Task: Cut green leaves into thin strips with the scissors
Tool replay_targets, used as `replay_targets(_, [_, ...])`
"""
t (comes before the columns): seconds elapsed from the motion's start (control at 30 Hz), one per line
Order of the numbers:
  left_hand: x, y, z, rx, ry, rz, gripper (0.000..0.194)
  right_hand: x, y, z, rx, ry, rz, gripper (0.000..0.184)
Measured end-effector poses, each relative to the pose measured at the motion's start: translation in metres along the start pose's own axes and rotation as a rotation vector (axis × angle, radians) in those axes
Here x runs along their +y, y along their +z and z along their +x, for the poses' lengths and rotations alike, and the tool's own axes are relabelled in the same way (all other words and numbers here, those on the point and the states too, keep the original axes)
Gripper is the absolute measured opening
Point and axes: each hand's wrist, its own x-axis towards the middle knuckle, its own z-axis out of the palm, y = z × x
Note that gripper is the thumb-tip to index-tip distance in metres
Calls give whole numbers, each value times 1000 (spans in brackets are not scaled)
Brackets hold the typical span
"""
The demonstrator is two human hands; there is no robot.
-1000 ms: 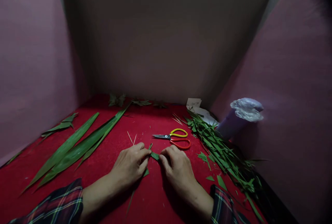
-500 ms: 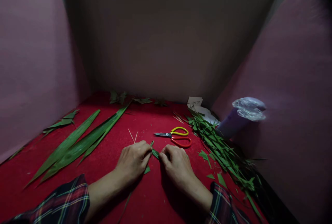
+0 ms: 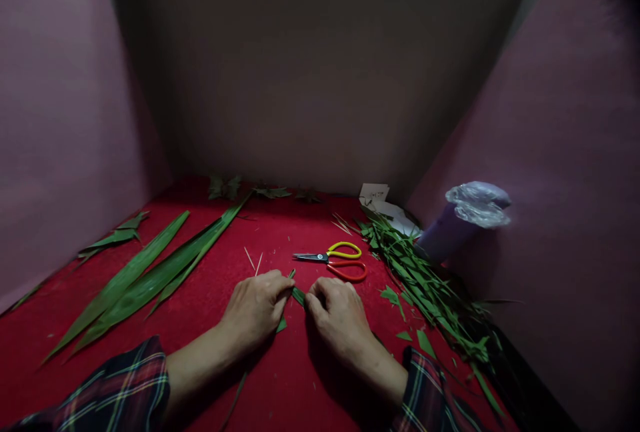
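Observation:
Between my hands a short strip of green leaf (image 3: 299, 296) is stretched above the red cloth. My left hand (image 3: 257, 309) is closed in a pinch on its left end, where a narrow tip pokes up past the thumb. The right end is pinched by my right hand (image 3: 340, 315), its fingers curled under. Part of the leaf shows below my left fingers; the rest is hidden by the hand. Just beyond my hands lie scissors (image 3: 320, 257) with one yellow and one red handle, blades pointing left. Thin wooden sticks (image 3: 254, 262) lie behind my left hand.
Long green leaves (image 3: 145, 289) lie at the left. On the right is a heap of leaf strips and scraps (image 3: 425, 279), with a purple roll wrapped in plastic (image 3: 457, 225) behind it. White paper (image 3: 395, 215) and several folded leaf pieces (image 3: 273, 192) lie along the back wall.
Both hands keep their pinch on the leaf strip, with the strip tilting slightly more steeply. The whole view has shifted a little; the scissors and leaves stay where they lie.

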Motion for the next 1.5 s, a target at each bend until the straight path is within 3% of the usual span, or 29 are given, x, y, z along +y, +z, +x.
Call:
replay_targets(0.33, [-1,0,0,-16,10,18,19,4,2,-3,27,-12,1,9])
replay_targets(0.5, [0,0,0,-14,3,3,19,3,-3,-6,138,-113,-11,9])
replay_targets(0.63, [-1,1,1,-5,4,-1,19,-1,-3,-11,118,-169,-44,9])
replay_targets(0.97, [-1,2,-1,2,-11,-33,20,-12,0,-10,-9,8,-44,3])
replay_targets(1.5, [1,0,0,-24,-22,7,22,-7,-4,-9,-43,35,67,10])
